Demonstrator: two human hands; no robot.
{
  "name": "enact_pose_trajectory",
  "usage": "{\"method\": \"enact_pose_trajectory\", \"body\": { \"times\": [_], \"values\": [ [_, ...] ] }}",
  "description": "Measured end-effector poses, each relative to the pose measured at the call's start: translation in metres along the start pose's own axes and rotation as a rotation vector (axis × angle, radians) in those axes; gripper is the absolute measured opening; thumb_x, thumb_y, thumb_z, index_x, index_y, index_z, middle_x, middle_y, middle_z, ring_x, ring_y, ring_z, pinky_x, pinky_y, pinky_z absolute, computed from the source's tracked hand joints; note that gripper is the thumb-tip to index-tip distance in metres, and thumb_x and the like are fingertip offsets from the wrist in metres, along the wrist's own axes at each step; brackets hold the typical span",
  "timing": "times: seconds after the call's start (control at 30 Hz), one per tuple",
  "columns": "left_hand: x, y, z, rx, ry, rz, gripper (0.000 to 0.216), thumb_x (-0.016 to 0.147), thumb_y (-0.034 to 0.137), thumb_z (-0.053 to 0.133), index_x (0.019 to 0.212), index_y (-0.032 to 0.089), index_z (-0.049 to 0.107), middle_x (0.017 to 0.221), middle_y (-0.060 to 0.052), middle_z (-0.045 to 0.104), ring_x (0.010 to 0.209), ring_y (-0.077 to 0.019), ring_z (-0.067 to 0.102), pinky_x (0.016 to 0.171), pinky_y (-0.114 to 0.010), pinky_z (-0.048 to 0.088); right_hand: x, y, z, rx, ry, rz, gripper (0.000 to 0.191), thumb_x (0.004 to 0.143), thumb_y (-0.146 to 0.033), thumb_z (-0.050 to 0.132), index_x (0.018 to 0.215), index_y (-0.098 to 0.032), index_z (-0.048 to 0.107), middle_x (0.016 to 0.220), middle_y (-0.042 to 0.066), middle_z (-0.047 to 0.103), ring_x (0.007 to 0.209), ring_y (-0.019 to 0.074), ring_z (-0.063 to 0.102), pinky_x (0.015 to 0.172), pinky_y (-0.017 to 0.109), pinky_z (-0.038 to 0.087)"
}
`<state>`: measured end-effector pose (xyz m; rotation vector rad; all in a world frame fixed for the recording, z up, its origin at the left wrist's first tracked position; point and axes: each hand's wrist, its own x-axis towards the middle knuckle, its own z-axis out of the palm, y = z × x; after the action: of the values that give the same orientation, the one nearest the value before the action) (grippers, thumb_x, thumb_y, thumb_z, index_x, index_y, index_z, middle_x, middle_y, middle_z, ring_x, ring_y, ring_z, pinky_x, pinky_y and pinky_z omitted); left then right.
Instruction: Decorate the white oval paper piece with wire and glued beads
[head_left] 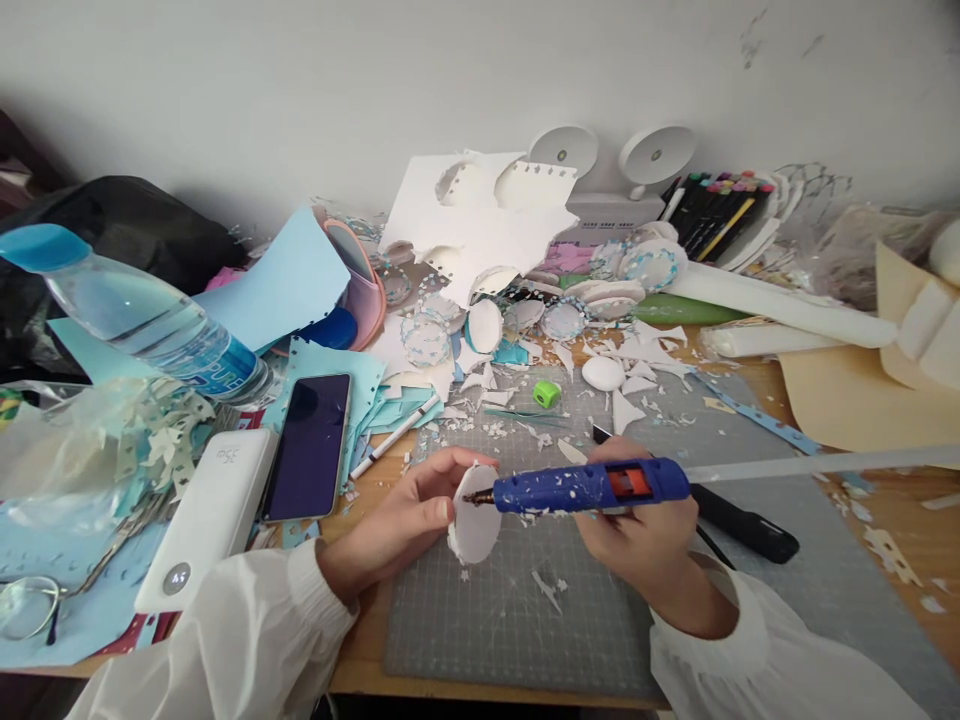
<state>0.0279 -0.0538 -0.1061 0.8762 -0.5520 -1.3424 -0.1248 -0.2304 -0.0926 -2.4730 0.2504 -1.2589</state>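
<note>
My left hand [411, 512] grips a white paper disc [477, 530] by its edge, thumb in front and fingers behind, so the disc stands tilted on edge above the mat. In my right hand [637, 535] is a blue hot glue gun [551, 489] with a red part on its side and paper flecks on its barrel. Its dark nozzle points left and lies over the upper part of the disc; whether it touches cannot be made out. Under both hands lies a grey cutting mat [517, 630] with paper scraps on it.
A water bottle [150, 320], a phone [309, 447] and a white power bank [206, 515] lie at the left. Behind the mat are decorated discs [426, 335], cut white paper [487, 230] and a small green block [547, 393]. A black-handled tool [742, 522] lies right.
</note>
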Motion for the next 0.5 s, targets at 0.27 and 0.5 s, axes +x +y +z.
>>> {"method": "enact_pose_trajectory", "body": {
  "times": [0.27,0.5],
  "values": [
    [0.0000,-0.0007,0.0001,-0.024,0.039,-0.027,0.060,0.073,0.061,0.075,0.116,0.019,0.064,0.099,-0.006,0.062,0.079,-0.0146,0.056,0.064,-0.022,0.040,-0.0089,0.0005,0.0046,0.131,-0.003,0.058,0.019,0.076,-0.012,0.063,0.078,-0.024,0.048,0.063,-0.003,0.053,0.049,0.0130,0.053,0.048,0.027,0.045],
    [0.0002,0.0012,0.0024,-0.100,0.060,-0.025,0.054,0.076,0.058,0.074,0.112,0.018,0.066,0.098,-0.006,0.065,0.080,-0.0147,0.059,0.066,-0.022,0.042,-0.0038,-0.0044,0.0039,0.163,0.059,0.114,0.023,0.073,-0.019,0.069,0.082,-0.024,0.048,0.061,-0.006,0.052,0.044,0.0125,0.053,0.042,0.026,0.042]
  ]
}}
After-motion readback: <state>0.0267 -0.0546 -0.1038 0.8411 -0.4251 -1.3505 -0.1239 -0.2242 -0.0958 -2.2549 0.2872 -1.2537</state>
